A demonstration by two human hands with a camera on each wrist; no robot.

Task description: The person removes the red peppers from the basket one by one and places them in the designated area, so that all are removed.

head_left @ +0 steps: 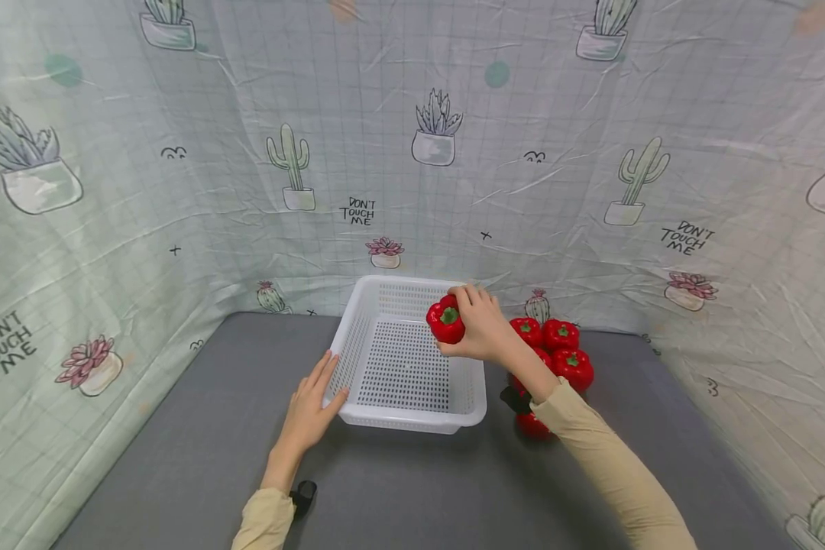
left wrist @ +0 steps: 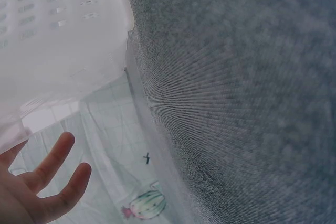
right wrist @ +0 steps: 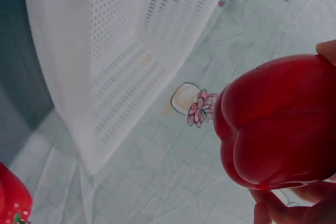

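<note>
My right hand [head_left: 480, 325] holds a red bell pepper [head_left: 445, 321] above the right side of a white perforated plastic basket [head_left: 412, 419]. The pepper's green stem faces toward me. In the right wrist view the bell pepper [right wrist: 278, 124] fills the right side, with fingers [right wrist: 289, 211] along its edge. My left hand [head_left: 309, 409] rests on the basket's left rim, fingers stretched out. The left wrist view shows those fingers [left wrist: 52, 161] fairly straight beside the basket wall [left wrist: 63, 66].
Several more red bell peppers [head_left: 573, 370] sit grouped to the right of the basket, partly hidden by my right forearm. They stand on a grey table [head_left: 199, 443]. A cactus-printed cloth [head_left: 364, 92] hangs behind the table and along both sides.
</note>
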